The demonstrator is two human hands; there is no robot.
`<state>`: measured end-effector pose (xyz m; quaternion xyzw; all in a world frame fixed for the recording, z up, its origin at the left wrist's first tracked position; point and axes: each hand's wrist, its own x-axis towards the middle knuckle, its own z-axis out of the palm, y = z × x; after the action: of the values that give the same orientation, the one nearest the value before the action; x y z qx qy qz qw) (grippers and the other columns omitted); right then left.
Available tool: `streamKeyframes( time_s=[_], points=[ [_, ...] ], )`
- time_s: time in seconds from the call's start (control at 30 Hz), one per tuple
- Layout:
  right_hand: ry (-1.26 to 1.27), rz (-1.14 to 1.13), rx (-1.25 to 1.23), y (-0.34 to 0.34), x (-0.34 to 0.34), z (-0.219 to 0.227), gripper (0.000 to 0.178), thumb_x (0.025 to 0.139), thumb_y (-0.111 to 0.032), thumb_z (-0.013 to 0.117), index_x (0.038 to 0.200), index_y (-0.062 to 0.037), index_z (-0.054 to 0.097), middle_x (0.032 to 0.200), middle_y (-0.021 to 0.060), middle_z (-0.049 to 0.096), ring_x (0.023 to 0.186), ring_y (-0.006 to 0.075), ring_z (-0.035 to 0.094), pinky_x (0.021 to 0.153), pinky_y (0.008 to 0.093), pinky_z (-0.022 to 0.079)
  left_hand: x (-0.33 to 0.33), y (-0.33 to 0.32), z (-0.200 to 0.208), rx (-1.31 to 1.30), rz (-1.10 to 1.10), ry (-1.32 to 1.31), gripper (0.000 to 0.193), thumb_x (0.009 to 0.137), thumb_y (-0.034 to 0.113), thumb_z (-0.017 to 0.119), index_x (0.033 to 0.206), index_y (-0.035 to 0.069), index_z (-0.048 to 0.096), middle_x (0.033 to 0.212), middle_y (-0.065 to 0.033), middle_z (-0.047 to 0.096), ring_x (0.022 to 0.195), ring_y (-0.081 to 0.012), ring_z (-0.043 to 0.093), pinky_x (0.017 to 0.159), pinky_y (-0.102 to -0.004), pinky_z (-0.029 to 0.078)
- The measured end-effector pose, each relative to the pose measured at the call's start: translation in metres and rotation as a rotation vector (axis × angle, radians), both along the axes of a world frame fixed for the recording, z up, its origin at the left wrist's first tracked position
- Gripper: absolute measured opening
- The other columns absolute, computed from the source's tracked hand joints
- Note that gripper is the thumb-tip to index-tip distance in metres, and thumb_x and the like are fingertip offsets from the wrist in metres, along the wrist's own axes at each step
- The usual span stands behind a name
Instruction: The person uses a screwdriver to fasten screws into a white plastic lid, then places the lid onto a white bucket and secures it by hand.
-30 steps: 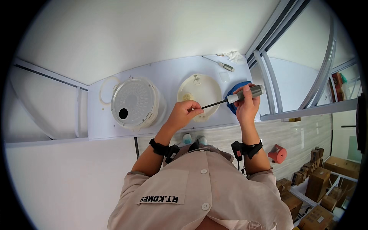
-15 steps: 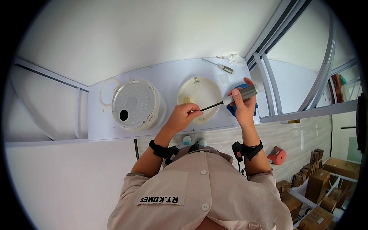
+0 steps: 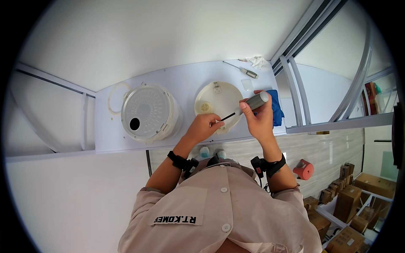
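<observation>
My right hand (image 3: 260, 119) is wrapped round the grey handle of a screwdriver (image 3: 256, 100), its dark shaft slanting down toward my left. At the shaft's end the fingertips of my left hand (image 3: 204, 127) are pinched together; they hide the tip, and I cannot tell whether a small part is held there too. Both hands are over the near side of a round cream-coloured shell (image 3: 230, 95), which has a small metal bracket at its far edge and a round piece inside. Beside my right hand lies a blue cloth (image 3: 276, 107).
At left stands a white round appliance (image 3: 145, 111) with a perforated inner cover and a dark hole. A pale ring (image 3: 113, 99) lies behind it. Far right are a second screwdriver (image 3: 249, 73), a clear small piece (image 3: 247, 84) and crumpled white tissue (image 3: 259, 62). Metal frames border the table.
My right hand has moved slightly left and tipped the screwdriver handle more upright, uncovering more of the blue cloth. My left hand stays pinched at the shaft's end.
</observation>
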<state>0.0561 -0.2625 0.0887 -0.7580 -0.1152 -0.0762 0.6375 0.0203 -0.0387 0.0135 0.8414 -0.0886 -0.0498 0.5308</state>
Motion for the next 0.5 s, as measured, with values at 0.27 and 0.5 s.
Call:
streamKeyframes(
  time_s=[0.27, 0.5],
  points=[
    [-0.065, 0.048, -0.209, 0.006, -0.008, -0.014, 0.053, 0.094, -0.021, 0.084, 0.129, -0.003, 0.048, 0.102, 0.0124, 0.078, 0.085, 0.0223, 0.078, 0.075, 0.0321, 0.061, -0.006, 0.001, -0.004, 0.26, -0.112, 0.136, 0.059, 0.076, 0.038, 0.092, 0.124, 0.008, 0.076, 0.082, -0.0085, 0.07, 0.074, -0.0241, 0.068, 0.07, -0.0379, 0.054],
    [-0.113, 0.033, -0.253, 0.009, -0.007, -0.017, 0.053, 0.093, -0.023, 0.084, 0.128, -0.0031, 0.049, 0.099, 0.0128, 0.078, 0.083, 0.0271, 0.079, 0.072, 0.035, 0.062, -0.006, 0.001, -0.008, 0.316, -0.145, 0.127, 0.073, 0.073, 0.041, 0.093, 0.136, 0.011, 0.071, 0.091, -0.0096, 0.072, 0.086, -0.0268, 0.071, 0.078, -0.04, 0.056]
  ],
)
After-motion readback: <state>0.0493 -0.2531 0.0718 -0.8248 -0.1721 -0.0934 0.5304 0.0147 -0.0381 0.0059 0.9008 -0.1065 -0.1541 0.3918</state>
